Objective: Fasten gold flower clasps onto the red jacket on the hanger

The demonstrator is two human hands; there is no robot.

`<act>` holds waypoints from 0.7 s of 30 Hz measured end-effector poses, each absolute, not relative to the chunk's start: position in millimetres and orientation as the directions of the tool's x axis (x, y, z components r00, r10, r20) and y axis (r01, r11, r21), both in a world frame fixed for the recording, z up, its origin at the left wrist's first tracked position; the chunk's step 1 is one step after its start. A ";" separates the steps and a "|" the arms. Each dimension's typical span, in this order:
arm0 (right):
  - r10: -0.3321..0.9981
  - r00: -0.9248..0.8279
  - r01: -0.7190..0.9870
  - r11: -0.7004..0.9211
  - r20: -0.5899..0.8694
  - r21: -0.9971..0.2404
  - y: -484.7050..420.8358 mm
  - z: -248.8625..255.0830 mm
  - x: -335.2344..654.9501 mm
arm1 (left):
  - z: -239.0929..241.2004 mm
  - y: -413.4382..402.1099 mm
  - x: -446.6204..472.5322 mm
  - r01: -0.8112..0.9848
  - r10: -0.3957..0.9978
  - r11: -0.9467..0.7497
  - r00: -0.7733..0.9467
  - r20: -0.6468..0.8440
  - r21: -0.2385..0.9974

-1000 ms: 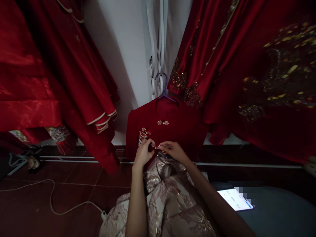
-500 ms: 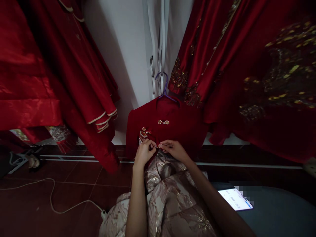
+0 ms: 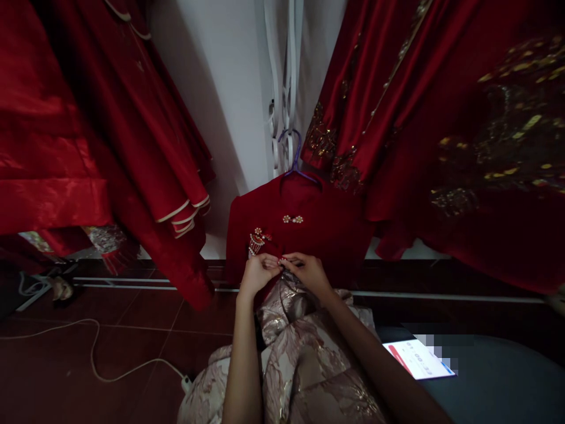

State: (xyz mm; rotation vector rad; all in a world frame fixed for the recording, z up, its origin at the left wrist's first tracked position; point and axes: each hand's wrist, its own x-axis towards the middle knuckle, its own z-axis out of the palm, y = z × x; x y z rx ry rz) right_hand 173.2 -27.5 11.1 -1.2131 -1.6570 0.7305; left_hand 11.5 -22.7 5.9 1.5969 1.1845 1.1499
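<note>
A red jacket [image 3: 335,235] hangs on a purple hanger [image 3: 296,159] in front of me. A pearl flower clasp [image 3: 293,219] joins its front below the neckline, and a beaded tassel brooch [image 3: 256,240] sits on its left side. Lower down, my left hand [image 3: 261,272] and my right hand [image 3: 309,271] meet fingertip to fingertip at the jacket's front edges. Both are closed in a pinch there. The small part between the fingertips is mostly covered. Patterned, shiny fabric [image 3: 304,353] spreads over my lap beneath my forearms.
Red garments [image 3: 168,147] hang at the left, and red garments with gold sequins [image 3: 507,129] at the right. White metal bars [image 3: 291,59] rise behind the hanger. A lit phone [image 3: 419,359] lies on a dark rounded surface [image 3: 507,383]. A white cable [image 3: 97,353] crosses the tiled floor.
My fingers have shifted slightly and drawn closer together at the jacket's front, with the left fingers flatter. My right forearm has lowered a little, and the phone's screen shows a different display.
</note>
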 end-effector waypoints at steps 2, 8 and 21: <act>0.937 -0.078 0.399 0.343 0.341 -0.850 -28.3 10.8 172.7 | 3.5 -20.4 11.4 0.202 0.976 -0.202 0.118 0.181 0.958; 0.930 -0.068 0.418 0.355 0.361 -0.836 -27.4 6.4 172.4 | 0.4 -18.9 9.3 0.215 0.976 -0.214 0.094 0.198 0.953; 0.947 -0.085 0.405 0.318 0.311 -0.857 -26.0 34.2 198.9 | 14.5 -27.8 -11.9 0.463 0.922 -0.384 0.139 0.362 0.799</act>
